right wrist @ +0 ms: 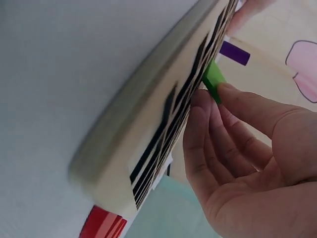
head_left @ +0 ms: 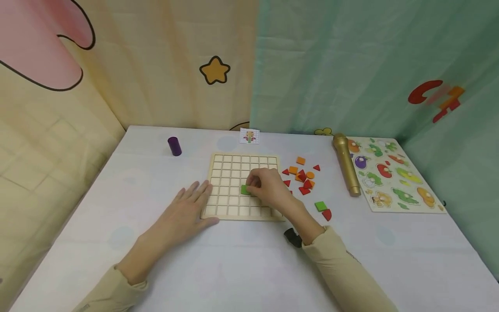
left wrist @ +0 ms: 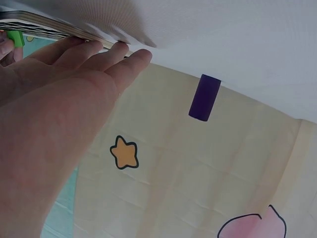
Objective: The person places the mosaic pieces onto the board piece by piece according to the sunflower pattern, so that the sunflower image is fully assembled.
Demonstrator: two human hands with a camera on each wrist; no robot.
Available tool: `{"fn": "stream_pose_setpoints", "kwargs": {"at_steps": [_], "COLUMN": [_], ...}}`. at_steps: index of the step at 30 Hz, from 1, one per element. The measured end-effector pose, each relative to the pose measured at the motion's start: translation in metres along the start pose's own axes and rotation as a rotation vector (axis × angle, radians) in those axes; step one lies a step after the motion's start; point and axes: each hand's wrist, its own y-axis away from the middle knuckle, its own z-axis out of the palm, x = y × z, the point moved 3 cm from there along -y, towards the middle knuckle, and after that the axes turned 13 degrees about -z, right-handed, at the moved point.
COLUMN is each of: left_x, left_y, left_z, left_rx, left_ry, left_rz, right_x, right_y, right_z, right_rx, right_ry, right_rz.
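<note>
A wooden grid board (head_left: 224, 181) lies flat on the table. Over its middle, my right hand (head_left: 269, 186) pinches a green square tile (head_left: 244, 190) between thumb and fingers. In the right wrist view the green tile (right wrist: 213, 81) tilts, with its far edge at the board's surface; whether it sits in a cell I cannot tell. My left hand (head_left: 187, 214) rests at the board's left edge with fingers straight, also seen in the left wrist view as the left hand (left wrist: 74, 84) along the rim. Red, orange and green pieces lie loose right of the board.
Another green tile (head_left: 321, 206) lies beside a red quarter piece (head_left: 326, 214). A patterned card (head_left: 249, 136) is behind the board, a purple cylinder (head_left: 174, 146) at back left. A gold microphone (head_left: 347, 164) leans by a vegetable puzzle board (head_left: 405, 207). A black object (head_left: 292, 238) lies near my right wrist.
</note>
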Motion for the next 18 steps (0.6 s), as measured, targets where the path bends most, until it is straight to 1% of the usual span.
{"fn": "stream_pose_setpoints", "kwargs": {"at_steps": [4, 11, 18], "left_x": [0.0000, 0.0011, 0.0012], "left_y": [-0.0004, -0.0008, 0.0000], "left_z": [0.0004, 0.0000, -0.0002], "left_rx": [-0.001, -0.005, -0.005], "left_ry": [-0.003, -0.009, -0.008], "left_rz": [0.002, 0.001, -0.001], "right_x": [0.0006, 0.0017, -0.0011], "right_y": [0.0013, 0.0028, 0.0035], "right_z": [0.0020, 0.0038, 0.0060], "right_rx": [0.016, 0.023, -0.002], "right_ry": [0.003, -0.042, 0.012], "right_rz": [0.003, -0.001, 0.013]}}
